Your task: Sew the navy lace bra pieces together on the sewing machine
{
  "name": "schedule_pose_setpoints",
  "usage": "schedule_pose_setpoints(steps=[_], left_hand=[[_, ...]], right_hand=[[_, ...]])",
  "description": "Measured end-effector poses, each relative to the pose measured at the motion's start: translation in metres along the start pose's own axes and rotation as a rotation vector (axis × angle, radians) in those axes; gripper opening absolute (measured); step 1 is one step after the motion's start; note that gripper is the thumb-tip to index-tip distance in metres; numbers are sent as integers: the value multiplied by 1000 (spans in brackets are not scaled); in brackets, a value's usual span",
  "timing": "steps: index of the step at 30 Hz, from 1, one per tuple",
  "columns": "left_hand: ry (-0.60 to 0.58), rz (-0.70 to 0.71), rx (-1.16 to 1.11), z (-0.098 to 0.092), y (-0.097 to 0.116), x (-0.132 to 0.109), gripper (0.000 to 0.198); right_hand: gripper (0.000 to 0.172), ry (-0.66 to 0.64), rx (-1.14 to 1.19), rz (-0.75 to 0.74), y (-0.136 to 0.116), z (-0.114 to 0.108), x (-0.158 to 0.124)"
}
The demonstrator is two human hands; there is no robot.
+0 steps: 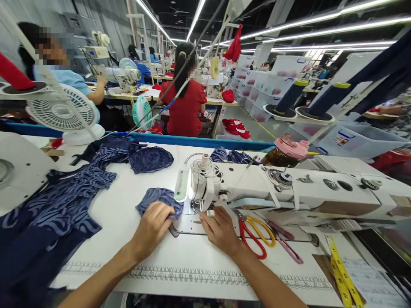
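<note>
My left hand (154, 226) is closed at the near edge of a small navy patterned fabric piece (157, 196), its thumb and fingers pressing the cloth left of the needle. The fabric reaches the presser foot (194, 206) of a white sewing machine (257, 186). To the right of the foot, my right hand (221, 229) rests on the metal plate (189, 226) with fingers slightly apart; I see no cloth in it, and some fingertips are hidden by the machine head. Red-and-yellow-handled scissors (255, 235) lie beside that hand.
Navy patterned garment pieces (67, 192) cover the table's left side. Pink-handled snips (287, 246) and a yellow tape measure (342, 273) lie at right. Behind stand a pink-lidded jug (290, 149), thread cones (290, 97) and a white fan (64, 109). Two people sit sewing ahead.
</note>
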State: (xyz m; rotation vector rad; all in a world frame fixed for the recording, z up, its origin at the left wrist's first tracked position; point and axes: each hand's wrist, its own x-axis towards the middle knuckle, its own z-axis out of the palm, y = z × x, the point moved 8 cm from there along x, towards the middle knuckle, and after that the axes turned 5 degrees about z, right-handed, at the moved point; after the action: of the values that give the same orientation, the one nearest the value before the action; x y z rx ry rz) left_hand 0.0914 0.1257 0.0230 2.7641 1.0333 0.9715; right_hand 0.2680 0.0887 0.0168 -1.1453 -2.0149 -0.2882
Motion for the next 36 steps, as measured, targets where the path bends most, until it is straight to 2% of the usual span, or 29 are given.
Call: schedule_pose_setpoints(steps=[3,5,8,11,14,18,22,28,32,36], left_hand=[[83,-52,-124,-18,13,-21,17],[87,-73,-162,-20,21,-32,23],[125,-109,-195,-21,27,-42,22],[199,-213,-213,-23,22,-50,18],[194,-367,-287,-20,13,-55,23],[106,-585,-475,-9,5,-62,28],[66,-566,-623,-7,14,-54,11],[90,-620,-700,-5,18,-47,16],[106,-684,-727,-1,14,-51,20],[73,-616,-692,-10,17,-51,22]], right_hand=[[34,-55,97,-49,-26,-6,6],[39,-148,308,27,-38,-5,13],[30,-345,696,320,-43,14,18],[26,-554,1011,613,-48,40,10],[29,-634,1207,753,-53,52,3],[20,-612,1144,728,-52,46,6],[15,-520,887,630,-50,32,13],[12,-332,592,457,-54,15,19],[14,-345,634,463,-56,16,21],[15,-442,756,561,-52,28,16]])
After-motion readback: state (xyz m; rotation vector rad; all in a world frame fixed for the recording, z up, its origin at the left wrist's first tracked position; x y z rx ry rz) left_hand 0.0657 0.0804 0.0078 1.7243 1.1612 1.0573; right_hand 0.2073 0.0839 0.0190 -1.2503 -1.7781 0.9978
